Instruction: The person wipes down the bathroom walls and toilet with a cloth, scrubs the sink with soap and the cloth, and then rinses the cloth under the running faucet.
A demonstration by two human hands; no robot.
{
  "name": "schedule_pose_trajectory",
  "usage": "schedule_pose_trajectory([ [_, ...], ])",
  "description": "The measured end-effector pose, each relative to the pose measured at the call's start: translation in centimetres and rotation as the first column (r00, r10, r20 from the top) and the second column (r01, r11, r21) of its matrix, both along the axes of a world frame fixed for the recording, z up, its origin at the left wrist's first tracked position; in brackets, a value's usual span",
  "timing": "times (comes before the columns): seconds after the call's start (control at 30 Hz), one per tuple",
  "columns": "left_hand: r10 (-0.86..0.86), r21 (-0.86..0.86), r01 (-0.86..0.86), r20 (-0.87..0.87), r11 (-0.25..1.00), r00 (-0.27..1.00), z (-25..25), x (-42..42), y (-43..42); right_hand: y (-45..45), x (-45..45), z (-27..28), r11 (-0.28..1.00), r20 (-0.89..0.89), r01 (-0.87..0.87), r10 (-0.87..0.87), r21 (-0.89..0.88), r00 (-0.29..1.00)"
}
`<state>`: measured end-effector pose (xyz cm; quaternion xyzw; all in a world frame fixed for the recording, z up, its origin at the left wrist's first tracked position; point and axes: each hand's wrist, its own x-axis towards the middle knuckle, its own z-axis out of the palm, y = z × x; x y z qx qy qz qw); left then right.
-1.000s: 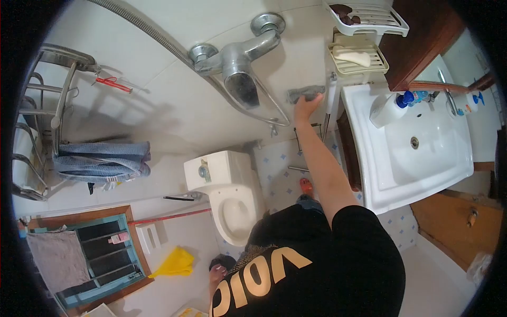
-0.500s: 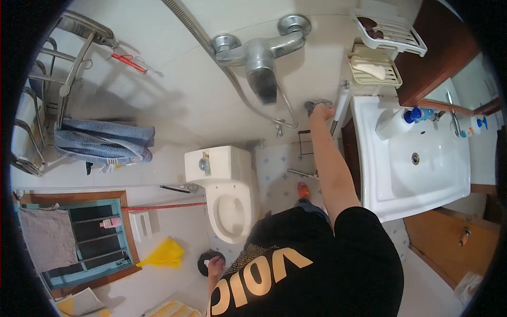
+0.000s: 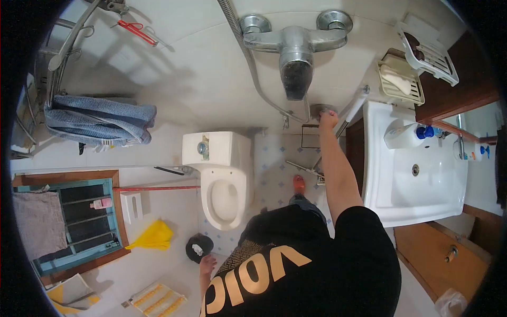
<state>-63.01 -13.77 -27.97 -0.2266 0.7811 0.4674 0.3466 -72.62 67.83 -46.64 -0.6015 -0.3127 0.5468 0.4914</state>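
My right hand reaches out to the tiled wall below and to the right of the shower mixer tap. Its fingers are closed on a grey cloth, pressed against the tiles; part of the cloth is hidden by the hand. Beside that hand leans a white-and-grey pole. Down at my left side, my left hand hangs with loosely bent fingers and nothing visible in it. Close to it is a round black bin with something white inside.
A white washbasin with a pump bottle is on the right, below soap dishes. The toilet stands left of centre. Blue towels hang at left. A thin hose runs down from the mixer.
My view has shifted, so the mixer and soap dishes sit farther right. My right hand stays at the wall with the cloth. My left hand now appears lower, beside the bin rather than over it.
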Motion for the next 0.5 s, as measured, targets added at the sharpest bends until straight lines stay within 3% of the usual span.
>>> schedule_pose_trajectory([
  [0.07,-0.032,-0.028,0.032,-0.016,0.999,0.999,2.2,-0.1,1.0,0.3,0.4,-1.3,0.972,0.009,-0.198,0.201,-0.126,0.98],
  [0.1,-0.038,-0.042,0.037,-0.018,0.998,0.999,2.8,-0.2,1.6,0.1,0.8,-1.5,0.972,0.015,-0.197,0.2,-0.129,0.98],
  [0.17,-0.023,-0.073,0.023,-0.005,0.997,1.0,2.9,0.0,1.9,-1.3,2.9,0.8,0.923,0.286,-0.348,0.294,0.162,0.912],
  [0.33,0.042,-0.15,-0.026,0.105,0.988,0.994,0.1,0.6,0.2,-4.1,7.7,10.1,0.9,0.461,-0.387,0.262,0.201,0.848],
  [0.43,0.07,-0.193,-0.037,0.163,0.98,0.984,-1.5,0.2,-0.4,-3.5,8.3,12.8,0.903,0.495,-0.403,0.285,0.148,0.821],
  [0.5,-0.011,-0.152,0.036,0.16,0.988,0.987,-2.0,-1.4,-0.6,-2.8,7.5,13.0,0.919,0.483,-0.384,0.299,0.087,0.823],
])
